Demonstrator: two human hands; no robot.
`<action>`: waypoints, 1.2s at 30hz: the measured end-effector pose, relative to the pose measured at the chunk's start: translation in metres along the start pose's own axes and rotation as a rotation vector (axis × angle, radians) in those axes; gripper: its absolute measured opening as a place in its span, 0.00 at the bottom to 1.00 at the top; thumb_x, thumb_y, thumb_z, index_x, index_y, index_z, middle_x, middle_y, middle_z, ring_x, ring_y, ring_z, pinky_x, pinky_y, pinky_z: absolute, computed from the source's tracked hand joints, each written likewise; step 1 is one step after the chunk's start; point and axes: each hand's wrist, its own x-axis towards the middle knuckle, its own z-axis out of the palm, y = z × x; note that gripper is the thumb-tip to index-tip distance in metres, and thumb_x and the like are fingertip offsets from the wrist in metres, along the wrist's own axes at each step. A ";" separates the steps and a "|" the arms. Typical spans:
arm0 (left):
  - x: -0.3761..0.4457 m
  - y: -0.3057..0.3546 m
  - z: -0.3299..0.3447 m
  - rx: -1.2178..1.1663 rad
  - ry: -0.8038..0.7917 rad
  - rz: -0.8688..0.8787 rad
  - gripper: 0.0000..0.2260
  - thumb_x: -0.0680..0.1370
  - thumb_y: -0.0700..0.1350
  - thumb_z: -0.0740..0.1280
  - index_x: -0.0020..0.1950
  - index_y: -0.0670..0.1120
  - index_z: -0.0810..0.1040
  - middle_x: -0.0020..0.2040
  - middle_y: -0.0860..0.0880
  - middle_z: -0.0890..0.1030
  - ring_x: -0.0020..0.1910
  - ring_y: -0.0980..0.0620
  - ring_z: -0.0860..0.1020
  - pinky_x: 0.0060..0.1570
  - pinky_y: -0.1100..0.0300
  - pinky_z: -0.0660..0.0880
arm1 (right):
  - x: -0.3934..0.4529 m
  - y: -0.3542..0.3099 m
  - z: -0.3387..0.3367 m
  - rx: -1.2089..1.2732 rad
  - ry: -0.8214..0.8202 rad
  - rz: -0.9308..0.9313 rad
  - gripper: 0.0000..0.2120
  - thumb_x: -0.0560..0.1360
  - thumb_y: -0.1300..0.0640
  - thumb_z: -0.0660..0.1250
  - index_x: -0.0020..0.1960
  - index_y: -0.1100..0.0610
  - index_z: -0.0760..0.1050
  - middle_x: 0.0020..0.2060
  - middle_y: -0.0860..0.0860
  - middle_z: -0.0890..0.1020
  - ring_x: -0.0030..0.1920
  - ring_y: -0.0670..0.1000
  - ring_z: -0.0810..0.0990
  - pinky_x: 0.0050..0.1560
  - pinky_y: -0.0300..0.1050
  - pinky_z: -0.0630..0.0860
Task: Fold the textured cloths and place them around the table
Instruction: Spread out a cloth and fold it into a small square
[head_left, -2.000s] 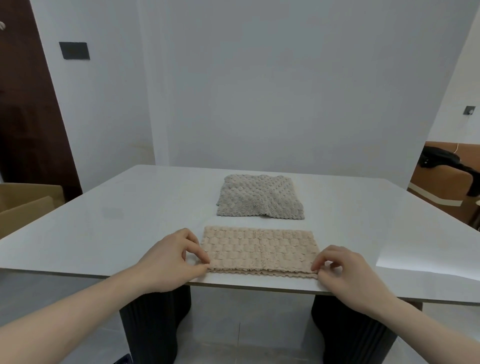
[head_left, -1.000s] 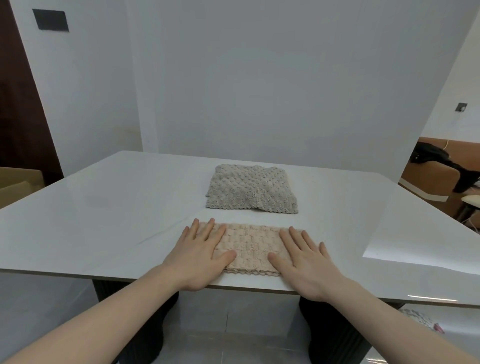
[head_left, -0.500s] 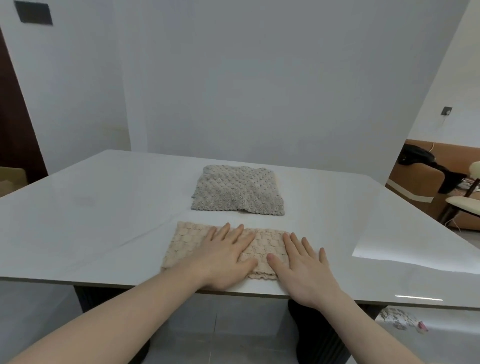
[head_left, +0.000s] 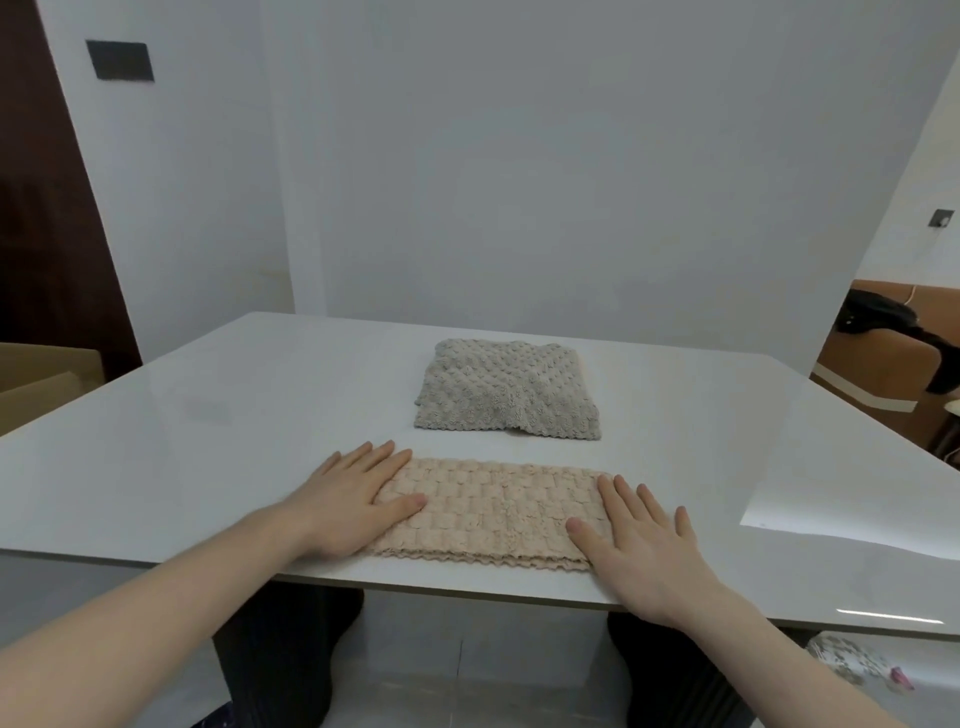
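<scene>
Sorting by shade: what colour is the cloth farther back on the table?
Grey cloth, bobbled texture; head view.

You had nothing legible in front of you: no text, label, brand, number or sign showed on any surface in the head view.
</scene>
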 end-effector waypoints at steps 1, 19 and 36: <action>-0.002 0.000 0.003 -0.012 0.029 0.002 0.38 0.76 0.75 0.44 0.83 0.60 0.45 0.83 0.58 0.44 0.82 0.57 0.42 0.80 0.51 0.40 | 0.000 0.000 0.000 0.001 0.001 0.002 0.40 0.78 0.28 0.43 0.83 0.48 0.39 0.83 0.45 0.44 0.83 0.51 0.42 0.80 0.62 0.40; -0.009 0.004 0.006 -0.110 0.125 0.008 0.35 0.79 0.72 0.51 0.83 0.59 0.52 0.83 0.58 0.49 0.82 0.57 0.45 0.80 0.52 0.42 | 0.044 -0.017 -0.059 0.316 -0.189 0.255 0.18 0.70 0.48 0.76 0.50 0.58 0.75 0.46 0.51 0.79 0.44 0.50 0.77 0.42 0.44 0.71; -0.012 -0.008 0.003 -0.832 0.342 -0.037 0.23 0.76 0.57 0.59 0.71 0.57 0.72 0.69 0.60 0.73 0.71 0.58 0.69 0.71 0.54 0.66 | 0.032 -0.114 -0.102 1.080 -0.232 -0.007 0.04 0.75 0.67 0.69 0.49 0.61 0.79 0.40 0.53 0.78 0.29 0.46 0.76 0.36 0.38 0.81</action>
